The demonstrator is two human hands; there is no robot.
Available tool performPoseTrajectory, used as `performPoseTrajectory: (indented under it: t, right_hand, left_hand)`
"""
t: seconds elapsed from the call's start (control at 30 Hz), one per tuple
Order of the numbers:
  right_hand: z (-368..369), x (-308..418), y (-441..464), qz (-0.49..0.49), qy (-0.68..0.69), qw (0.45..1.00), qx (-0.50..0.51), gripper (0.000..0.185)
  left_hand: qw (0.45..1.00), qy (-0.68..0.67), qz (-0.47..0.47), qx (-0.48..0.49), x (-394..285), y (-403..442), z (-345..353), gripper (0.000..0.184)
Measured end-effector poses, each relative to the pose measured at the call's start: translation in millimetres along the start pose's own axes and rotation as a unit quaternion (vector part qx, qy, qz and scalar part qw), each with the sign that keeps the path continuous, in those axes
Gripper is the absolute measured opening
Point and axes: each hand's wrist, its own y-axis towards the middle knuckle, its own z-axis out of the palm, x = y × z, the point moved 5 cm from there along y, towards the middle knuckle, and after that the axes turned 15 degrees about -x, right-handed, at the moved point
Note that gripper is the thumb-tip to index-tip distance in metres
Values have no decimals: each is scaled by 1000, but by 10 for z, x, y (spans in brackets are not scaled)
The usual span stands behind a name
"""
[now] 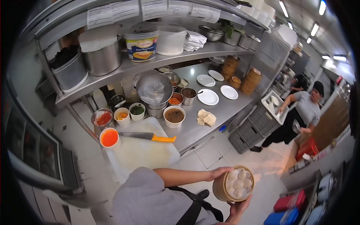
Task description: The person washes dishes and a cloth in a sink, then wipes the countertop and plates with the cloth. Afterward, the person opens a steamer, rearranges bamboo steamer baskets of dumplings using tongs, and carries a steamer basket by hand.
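A round bamboo steamer (216, 187) filled with several pale dumplings (238, 183) is held between my two hands, out past the counter's front edge and over the tiled floor. My left hand (222, 172) grips its upper left side. From below, my right hand (242, 205) supports the rim, with some of its fingers hidden under the basket. On the counter, a knife (163, 138) with a yellow handle lies across a white cutting board (150, 157). Beside it stand a cup of orange sauce (110, 138) and a bowl of brown soup (174, 116).
White plates (208, 97), a crumpled cloth (206, 117) and stacked bamboo steamers (251, 81) sit on the steel counter. A shelf (150, 63) above carries pots and tubs. At right, a co-worker (308, 107) stands by grey crates (258, 122). Red and blue boxes (288, 201) are lower right.
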Motion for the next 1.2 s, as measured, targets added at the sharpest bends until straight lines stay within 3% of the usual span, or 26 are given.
performPoseTrajectory:
  t: [0.1,0.17,0.23,0.3,0.37,0.43,0.5,0.6,0.67,0.77,0.9,1.03,1.13,1.2]
  right_hand:
    - [345,456,879,42,-3,995,90,69]
    - [750,787,1232,68,-14,990,120,70]
    - [1210,1024,1768,49,20,969,241,68]
    - [1622,1300,2039,89,27,959,267,62]
    - [1867,1336,2629,39,-38,956,289,64]
    - [2192,1419,2954,104,-118,963,217,67]
    - [2581,1372,3508,57,-141,954,258,69]
    - [3310,1436,3999,102,-172,953,226,68]
    - [3864,1462,4339,74,-172,947,261,68]
    - [4723,1470,4951,47,-169,953,246,69]
    - [5450,1224,5772,75,-180,956,217,70]
    - [5893,1017,6219,98,-186,951,224,71]
    - [6019,1112,6266,70,-241,939,236,75]
    - [6033,1131,6324,89,-271,928,241,76]
  left_hand:
    - [997,-50,17,-56,-271,551,-9,56]
    - [985,-43,51,-157,-564,810,16,54]
    - [957,-34,82,-277,-986,916,69,54]
    - [943,-15,131,-305,-1029,1364,-170,58]
    - [943,-63,97,-311,-1301,1578,-122,60]
    - [927,-106,116,-341,-1569,1898,-227,61]
    - [919,-124,161,-338,-1703,2341,-613,62]
    - [912,-157,199,-321,-2135,2955,-1161,64]
    - [915,-197,208,-284,-2521,3356,-1487,65]
    - [886,-154,263,-350,-3039,4015,-2209,66]
    - [872,-115,255,-403,-3339,4872,-3313,65]
    - [855,-82,236,-455,-3578,5091,-3643,68]
    - [845,-42,206,-492,-3351,5246,-4039,74]
    - [861,-73,174,-473,-3320,5191,-3926,79]
